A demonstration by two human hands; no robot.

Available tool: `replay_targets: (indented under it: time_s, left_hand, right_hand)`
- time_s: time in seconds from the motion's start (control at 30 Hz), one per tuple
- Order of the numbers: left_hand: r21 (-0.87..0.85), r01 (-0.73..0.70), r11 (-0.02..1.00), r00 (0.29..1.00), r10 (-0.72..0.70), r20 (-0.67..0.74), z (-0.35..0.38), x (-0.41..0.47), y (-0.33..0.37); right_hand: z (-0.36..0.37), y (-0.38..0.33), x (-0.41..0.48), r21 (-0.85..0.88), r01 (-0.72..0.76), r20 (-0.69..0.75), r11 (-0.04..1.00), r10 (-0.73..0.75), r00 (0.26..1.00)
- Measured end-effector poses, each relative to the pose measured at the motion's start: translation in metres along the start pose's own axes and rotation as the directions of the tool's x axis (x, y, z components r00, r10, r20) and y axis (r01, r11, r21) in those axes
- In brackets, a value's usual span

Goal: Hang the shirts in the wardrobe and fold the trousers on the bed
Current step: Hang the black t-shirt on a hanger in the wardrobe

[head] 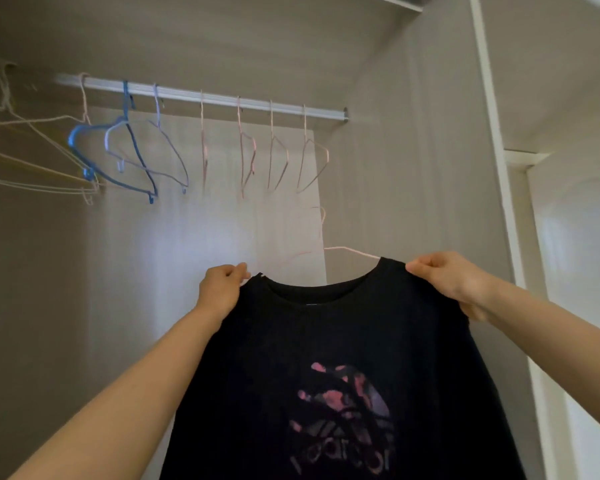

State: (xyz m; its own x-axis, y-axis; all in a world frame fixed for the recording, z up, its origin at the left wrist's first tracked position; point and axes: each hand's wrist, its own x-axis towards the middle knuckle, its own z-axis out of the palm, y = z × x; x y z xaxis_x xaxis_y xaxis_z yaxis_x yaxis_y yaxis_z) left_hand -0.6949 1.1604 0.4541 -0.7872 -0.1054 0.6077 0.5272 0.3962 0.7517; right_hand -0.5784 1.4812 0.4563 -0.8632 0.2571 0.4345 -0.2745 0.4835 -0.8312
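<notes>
A black T-shirt [326, 341] with a pink and purple logo hangs in front of me on a thin pink wire hanger [350, 251], whose hook rises behind the collar. My left hand [222, 289] pinches the shirt's left shoulder. On the other side, my right hand [447, 278] pinches the right shoulder. Shirt and hanger are below and in front of the wardrobe rail [201, 97], not touching it.
Several bare hangers hang on the rail: pink wire ones [246, 150] in the middle, a blue one [125, 150] and pale ones to the left. The wardrobe's right wall [413, 168] and a white door frame [496, 168] stand close on the right.
</notes>
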Motion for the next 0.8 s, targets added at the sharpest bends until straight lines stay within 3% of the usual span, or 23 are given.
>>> replay_targets:
  time_s: [0.07, 0.2, 0.5, 0.63, 0.8]
  left_hand:
    - [-0.109, -0.012, 0.994, 0.993, 0.025, 0.116, 0.021, -0.010, 0.012]
    - [-0.156, -0.055, 0.986, 0.946, 0.102, 0.309, 0.057, -0.032, 0.035]
    - [-0.128, -0.135, 0.983, 0.795, 0.184, 0.578, 0.098, -0.067, 0.052]
    - [-0.105, -0.143, 0.984, 0.799, 0.178, 0.574, 0.128, -0.091, 0.061]
    - [0.045, -0.211, 0.977, 0.885, 0.171, 0.433, 0.184, -0.080, 0.064]
  right_hand:
    - [-0.001, -0.001, 0.001, -0.018, -0.013, -0.109, 1.000, 0.010, 0.994]
    - [0.001, -0.007, 0.007, -0.041, -0.008, -0.251, 0.999, -0.003, 0.968]
    - [0.024, -0.053, 0.025, 0.083, 0.004, -0.299, 0.997, 0.021, 0.954]
    - [0.031, -0.072, 0.036, 0.139, -0.008, -0.311, 0.990, 0.051, 0.949]
    - [0.033, -0.086, 0.071, 0.210, 0.095, -0.337, 0.973, -0.019, 0.941]
